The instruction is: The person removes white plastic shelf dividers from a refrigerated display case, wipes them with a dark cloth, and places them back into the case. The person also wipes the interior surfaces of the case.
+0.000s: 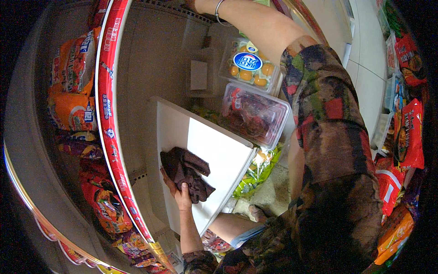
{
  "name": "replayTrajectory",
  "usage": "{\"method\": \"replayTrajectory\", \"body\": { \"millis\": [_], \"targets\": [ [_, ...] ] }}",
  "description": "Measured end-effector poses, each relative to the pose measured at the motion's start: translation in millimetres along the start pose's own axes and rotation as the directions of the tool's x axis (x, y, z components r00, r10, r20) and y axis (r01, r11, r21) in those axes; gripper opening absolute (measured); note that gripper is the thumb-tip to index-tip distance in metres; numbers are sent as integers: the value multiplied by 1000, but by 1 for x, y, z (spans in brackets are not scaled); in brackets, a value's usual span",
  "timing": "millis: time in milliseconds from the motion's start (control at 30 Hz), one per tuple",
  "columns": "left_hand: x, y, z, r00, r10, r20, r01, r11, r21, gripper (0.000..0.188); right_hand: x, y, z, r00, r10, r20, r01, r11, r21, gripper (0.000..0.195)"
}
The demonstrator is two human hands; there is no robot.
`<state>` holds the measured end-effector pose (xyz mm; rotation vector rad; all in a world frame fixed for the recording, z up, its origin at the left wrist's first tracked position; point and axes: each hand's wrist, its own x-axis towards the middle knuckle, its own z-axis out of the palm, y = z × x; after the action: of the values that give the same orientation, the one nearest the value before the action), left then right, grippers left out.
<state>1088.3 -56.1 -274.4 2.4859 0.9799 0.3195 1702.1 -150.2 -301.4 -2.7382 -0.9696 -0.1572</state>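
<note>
My left hand (181, 197) grips a crumpled dark brown cloth (191, 171), thumb on top, against the face of a white panel (219, 140). The panel stands tilted inside the shelving, and bright light falls across part of it. My right arm stretches over the upper part of the view, a metal bangle at its wrist. Only part of my right hand (196, 5) shows at the top edge; its fingers are cut off and dark. Beside the panel lies a clear plastic box (256, 113) with dark red contents.
Another clear box (251, 65) holds orange round items. A shiny green-yellow packet (256, 174) lies near the panel's edge. A red printed shelf strip (111, 102) curves along the left, with orange snack bags (72, 109) behind it. Red packets (407, 137) and pale floor tiles (366, 68) are at right.
</note>
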Motion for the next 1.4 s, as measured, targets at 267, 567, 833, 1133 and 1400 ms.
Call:
{"method": "replayTrajectory", "body": {
  "millis": [267, 567, 833, 1133, 1400],
  "targets": [
    [3, 45, 8, 996, 76, 36, -78, 996, 53, 82, -7, -7, -2, 998, -2, -60, 5, 999, 47, 29],
    [5, 34, 8, 999, 27, 18, -27, 1000, 14, 77, 8, -2, 7, 999, -33, 22, 35, 997, -72, 30],
    [7, 45, 8, 997, 69, 19, -69, 998, 5, 80, 6, -1, 6, 999, -38, 18, 40, 993, -113, 30],
    [6, -8, 1, 998, 63, 12, -63, 998, 16, 64, 0, 2, -9, 1000, 11, 24, -11, 1000, -30, 30],
    [-6, -33, -3, 998, 51, -24, -52, 999, -2, 60, -8, -5, -14, 999, -30, 21, 30, 999, 34, 36]
  ]
}}
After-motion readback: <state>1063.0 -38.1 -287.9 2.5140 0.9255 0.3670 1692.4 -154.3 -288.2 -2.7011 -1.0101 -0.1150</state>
